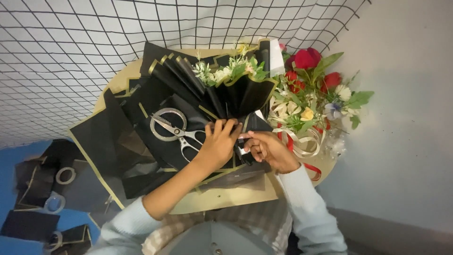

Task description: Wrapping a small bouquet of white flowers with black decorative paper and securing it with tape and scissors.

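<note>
A small bouquet of white and green flowers (230, 70) lies wrapped in black paper with gold edges (245, 97) on a round table (236, 198). My left hand (218, 143) grips the gathered base of the wrap, where the folds meet. My right hand (268, 148) is closed on the same base from the right, fingers pinching something small and pale there; what it is I cannot tell. Silver scissors (175, 130) lie shut on black sheets just left of my left hand.
A second bouquet of red, yellow and white flowers (315, 89) with cream and red ribbon (302, 144) lies at the table's right. Loose black sheets (108, 137) cover the left half. Tape rolls (65, 175) and more black sheets sit on a blue floor at lower left.
</note>
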